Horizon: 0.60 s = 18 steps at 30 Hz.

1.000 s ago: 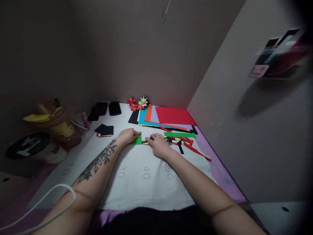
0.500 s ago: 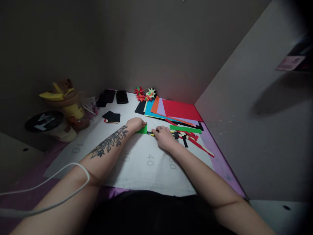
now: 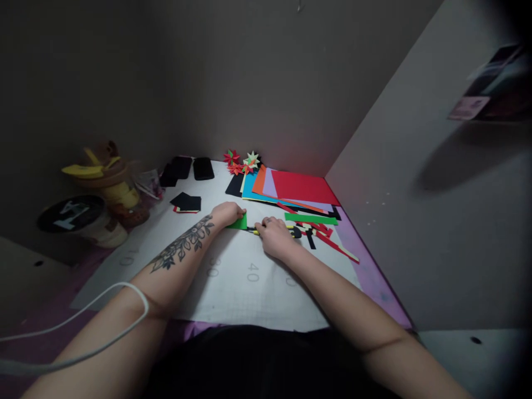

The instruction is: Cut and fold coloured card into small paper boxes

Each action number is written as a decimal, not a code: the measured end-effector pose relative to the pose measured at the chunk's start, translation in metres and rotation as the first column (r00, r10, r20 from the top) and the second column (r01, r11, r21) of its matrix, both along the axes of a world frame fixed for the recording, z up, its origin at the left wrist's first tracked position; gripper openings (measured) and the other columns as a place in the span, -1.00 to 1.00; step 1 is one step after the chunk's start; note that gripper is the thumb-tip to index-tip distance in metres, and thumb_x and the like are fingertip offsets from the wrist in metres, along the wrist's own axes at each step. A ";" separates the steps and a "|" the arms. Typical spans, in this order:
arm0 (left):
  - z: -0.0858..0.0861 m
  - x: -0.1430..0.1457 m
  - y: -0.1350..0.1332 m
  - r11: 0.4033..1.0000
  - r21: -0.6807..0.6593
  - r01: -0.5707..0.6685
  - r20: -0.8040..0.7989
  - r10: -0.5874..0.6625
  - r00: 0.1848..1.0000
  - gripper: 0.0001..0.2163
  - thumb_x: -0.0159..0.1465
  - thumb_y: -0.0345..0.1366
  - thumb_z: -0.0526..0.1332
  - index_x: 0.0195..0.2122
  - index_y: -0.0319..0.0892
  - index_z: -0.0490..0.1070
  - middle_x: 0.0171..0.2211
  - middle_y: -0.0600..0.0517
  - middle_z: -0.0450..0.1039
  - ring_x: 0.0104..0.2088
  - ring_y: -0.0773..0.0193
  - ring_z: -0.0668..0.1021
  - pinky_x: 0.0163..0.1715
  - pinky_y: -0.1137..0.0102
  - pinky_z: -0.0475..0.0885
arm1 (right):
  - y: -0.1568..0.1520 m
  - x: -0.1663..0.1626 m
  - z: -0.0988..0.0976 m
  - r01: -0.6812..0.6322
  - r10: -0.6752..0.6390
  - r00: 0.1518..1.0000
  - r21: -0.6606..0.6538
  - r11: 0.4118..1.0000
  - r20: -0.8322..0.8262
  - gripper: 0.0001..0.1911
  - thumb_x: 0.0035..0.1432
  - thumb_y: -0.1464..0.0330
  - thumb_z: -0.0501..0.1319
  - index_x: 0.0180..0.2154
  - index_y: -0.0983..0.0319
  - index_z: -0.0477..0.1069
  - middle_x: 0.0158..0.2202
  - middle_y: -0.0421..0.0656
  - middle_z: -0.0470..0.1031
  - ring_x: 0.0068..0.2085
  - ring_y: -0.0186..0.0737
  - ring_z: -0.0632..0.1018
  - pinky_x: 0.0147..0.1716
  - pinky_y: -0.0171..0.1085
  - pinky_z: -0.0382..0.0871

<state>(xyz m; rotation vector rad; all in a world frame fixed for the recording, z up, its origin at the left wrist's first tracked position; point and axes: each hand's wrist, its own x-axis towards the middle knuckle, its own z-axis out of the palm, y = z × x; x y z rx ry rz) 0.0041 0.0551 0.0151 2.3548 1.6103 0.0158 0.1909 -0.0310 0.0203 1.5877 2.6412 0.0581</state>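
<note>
My left hand (image 3: 226, 213) lies curled over a small green piece of paper (image 3: 240, 223) on the white cutting mat (image 3: 233, 277), pressing it down. My right hand (image 3: 272, 235) sits just right of it, closed around a yellow and black cutter (image 3: 293, 230) whose tip meets the green paper's edge. Only the right part of the green paper shows past my left fingers.
A fan of coloured sheets (image 3: 291, 191) and loose red, green and black strips (image 3: 320, 230) lie at the right. Folded paper stars (image 3: 243, 160), dark cases (image 3: 195, 167) and black squares (image 3: 187, 202) are at the back. Jars (image 3: 100, 194) stand left. Walls enclose the back and right.
Both hands stay on the green paper and cutter; the view shifted slightly, and my right hand edged a little toward me along the paper's edge.
</note>
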 end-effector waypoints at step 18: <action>-0.004 -0.004 0.006 0.999 0.031 0.042 -0.014 -0.041 0.999 -0.67 0.27 -0.13 0.06 -0.07 -0.04 0.54 -0.21 -0.05 0.58 -0.24 0.18 0.54 -0.34 0.44 0.27 | -0.016 -0.020 0.001 0.039 -0.038 0.999 0.036 0.999 -0.032 -0.67 0.10 0.50 0.05 -0.08 0.30 0.37 -0.11 0.10 0.40 -0.06 0.03 0.36 -0.14 -0.10 0.15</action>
